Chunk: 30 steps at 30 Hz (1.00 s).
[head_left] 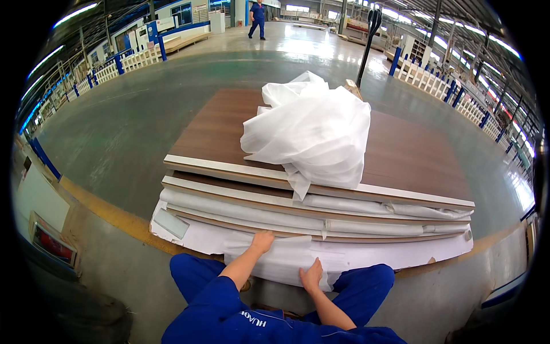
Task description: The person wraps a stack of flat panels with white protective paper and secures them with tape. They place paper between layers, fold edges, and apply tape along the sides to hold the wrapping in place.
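A thin white foam sheet [286,258] hangs over the near edge of a low stack, between my knees. My left hand [263,242] is closed on its upper part, close against the lowest brown panel edge; its fingertips are hidden. Lower down and to the right, my right hand [311,275] rests on the sheet with thumb and fingers apart. The stack's top panel [212,129] is dark brown with a pale front edge. White wrapping [372,228] bulges out between the panels beneath. A large crumpled heap of white foam sheeting [315,132] lies on top.
White board [395,252] sticks out under the stack. A dark upright handle [366,51] stands behind it. White fences with blue posts [424,80] line the floor. A person in blue [257,20] is far ahead. A framed dark red item [54,243] is at left.
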{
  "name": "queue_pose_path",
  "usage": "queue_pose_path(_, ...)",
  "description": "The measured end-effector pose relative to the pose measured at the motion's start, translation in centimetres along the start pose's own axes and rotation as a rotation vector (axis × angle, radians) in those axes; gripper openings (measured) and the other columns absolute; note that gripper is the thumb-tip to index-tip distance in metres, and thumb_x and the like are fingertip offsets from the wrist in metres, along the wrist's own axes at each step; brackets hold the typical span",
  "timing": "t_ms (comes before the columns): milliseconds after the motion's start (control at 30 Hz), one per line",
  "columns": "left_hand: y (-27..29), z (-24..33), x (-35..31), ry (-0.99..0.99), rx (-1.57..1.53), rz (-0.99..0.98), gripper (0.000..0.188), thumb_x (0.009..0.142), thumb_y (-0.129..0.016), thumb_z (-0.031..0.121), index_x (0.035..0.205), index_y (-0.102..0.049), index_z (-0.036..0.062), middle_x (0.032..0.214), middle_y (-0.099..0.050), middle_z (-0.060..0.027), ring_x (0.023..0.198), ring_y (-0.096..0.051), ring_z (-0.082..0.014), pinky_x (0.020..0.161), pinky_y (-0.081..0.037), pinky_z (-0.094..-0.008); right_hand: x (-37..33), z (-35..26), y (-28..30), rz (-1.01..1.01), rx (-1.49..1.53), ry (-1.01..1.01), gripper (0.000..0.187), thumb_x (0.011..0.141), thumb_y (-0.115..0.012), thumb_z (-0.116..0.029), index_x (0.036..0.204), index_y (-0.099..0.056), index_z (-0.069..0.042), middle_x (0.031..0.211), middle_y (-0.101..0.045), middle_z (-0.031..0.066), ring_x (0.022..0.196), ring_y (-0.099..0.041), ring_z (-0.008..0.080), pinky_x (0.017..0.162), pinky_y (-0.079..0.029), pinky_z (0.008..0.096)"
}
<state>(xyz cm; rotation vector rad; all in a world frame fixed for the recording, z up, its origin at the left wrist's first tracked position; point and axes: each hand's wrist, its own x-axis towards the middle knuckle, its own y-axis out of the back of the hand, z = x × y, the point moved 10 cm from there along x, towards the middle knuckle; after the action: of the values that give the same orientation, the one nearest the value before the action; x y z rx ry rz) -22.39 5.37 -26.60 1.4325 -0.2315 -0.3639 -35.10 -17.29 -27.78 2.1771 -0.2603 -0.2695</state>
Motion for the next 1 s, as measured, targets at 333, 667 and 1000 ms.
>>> queue_pose_path(333,20.2,0.9,-7.4,0.119,-1.202,-0.087,0.036,0.092,-0.054,0.036,0.091,-0.068,0.0033,0.077,-0.068,-0.0078,0.069,-0.064,-0.0187,0.063,-0.049,-0.0351,-11.3,5.8,-15.6,-0.929,1.261,-1.172,0.105,0.081,-0.071,-0.040,0.149,0.004,-0.013,0.152,-0.007,0.0257,0.137,-0.025,0.0411,0.107,-0.028,0.0546)
queue_pose_path(667,38.7,-15.1,-21.1,0.480,-1.785,0.398,0.037,0.094,-0.050,0.035,0.105,-0.063,0.0018,0.095,-0.066,-0.0075,0.084,-0.064,-0.0186,0.077,-0.052,-0.0317,0.1,-1.2,-13.6,-0.700,1.438,-0.658,0.094,0.082,-0.070,-0.043,0.149,-0.010,-0.016,0.153,-0.006,0.0125,0.136,-0.020,0.0409,0.101,-0.031,0.0599)
queue_pose_path(1000,38.9,-26.5,-31.4,0.645,-1.110,0.284,0.024,0.088,-0.063,0.024,0.098,-0.066,0.0018,0.089,-0.067,-0.0032,0.074,-0.063,-0.0123,0.070,-0.052,-0.0275,8.4,-4.3,6.0,-0.644,1.016,-0.085,0.041,0.079,-0.074,-0.032,0.112,-0.058,-0.013,0.103,-0.062,-0.0006,0.088,-0.056,0.0116,0.064,-0.045,0.0281)
